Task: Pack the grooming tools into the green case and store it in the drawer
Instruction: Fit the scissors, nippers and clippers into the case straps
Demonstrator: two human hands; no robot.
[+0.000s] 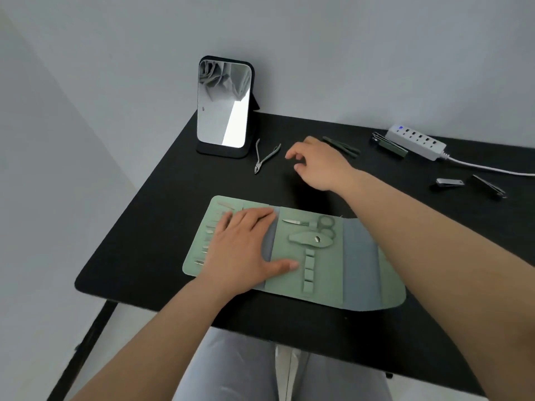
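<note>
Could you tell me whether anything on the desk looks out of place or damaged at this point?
Nothing looks damaged. Several tools lie loose outside the open green case: the nippers by the mirror and clippers near the power strip.

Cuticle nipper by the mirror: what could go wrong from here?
1. The cuticle nipper lies with handles spread; the right hand may grab one handle and fumble it.
2. Reaching could knock the mirror.
3. The left hand pins only the green case's left panel; the rest may shift.
</note>
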